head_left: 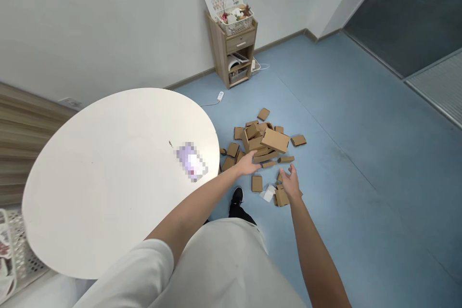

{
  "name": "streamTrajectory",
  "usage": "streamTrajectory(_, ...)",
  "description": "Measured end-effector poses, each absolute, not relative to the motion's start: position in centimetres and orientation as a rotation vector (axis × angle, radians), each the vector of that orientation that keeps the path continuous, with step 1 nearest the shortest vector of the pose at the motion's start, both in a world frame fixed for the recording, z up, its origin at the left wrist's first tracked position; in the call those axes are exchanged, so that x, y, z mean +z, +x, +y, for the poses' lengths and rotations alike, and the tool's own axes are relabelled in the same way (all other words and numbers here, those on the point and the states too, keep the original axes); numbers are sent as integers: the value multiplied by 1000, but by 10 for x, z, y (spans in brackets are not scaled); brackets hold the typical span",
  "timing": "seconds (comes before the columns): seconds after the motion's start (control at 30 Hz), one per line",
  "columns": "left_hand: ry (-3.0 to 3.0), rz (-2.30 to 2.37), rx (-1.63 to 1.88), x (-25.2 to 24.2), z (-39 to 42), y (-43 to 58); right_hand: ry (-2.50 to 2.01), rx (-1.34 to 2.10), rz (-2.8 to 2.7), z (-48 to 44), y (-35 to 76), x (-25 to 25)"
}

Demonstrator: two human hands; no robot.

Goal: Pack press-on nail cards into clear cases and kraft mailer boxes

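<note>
Brown cardboard boxes lie in a heap on the blue floor, with a larger flat box (275, 140) tilted on top. My left hand (248, 163) reaches out over the near side of the heap, thumb and fingers apart, holding nothing. To its right, my right hand (290, 183) is held out with fingers spread, also without anything in it. Below the right hand sits a small box (281, 198), partly hidden by it. Another small box (257, 184) and a crumpled white piece (269, 193) lie on the floor between the hands and my shoe.
A round white table (108, 163) stands at my left, with a blurred purple item (192, 161) on it. By the wall is a wooden cabinet (220, 53) with a white basket (236, 25) on top. A white power strip (220, 96) lies on the floor.
</note>
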State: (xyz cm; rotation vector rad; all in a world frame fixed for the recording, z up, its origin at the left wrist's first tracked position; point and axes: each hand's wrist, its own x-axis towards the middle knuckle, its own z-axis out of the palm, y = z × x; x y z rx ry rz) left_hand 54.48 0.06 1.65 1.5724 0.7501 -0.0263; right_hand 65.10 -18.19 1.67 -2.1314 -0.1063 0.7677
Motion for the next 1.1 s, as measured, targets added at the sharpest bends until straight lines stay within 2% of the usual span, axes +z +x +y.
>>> streamTrajectory(0.27,1490,811,-46,36,-20,390,-2086,799,-294,-166,572,13)
streamTrajectory(0.5,1398,1102,300,70,-23,231,-1947,867,-640,-115,479,47)
streamTrajectory(0.63,1301,1230,498,73,-34,160,-1880,935,-844,-87,411,64)
streamTrajectory(0.9,1061,1438,767,76,-67,72,-1645,1244,-1328,-49,281,95)
streamTrajectory(1.1,828,1651,966,82,-98,38,-1419,1542,-1661,-31,229,98)
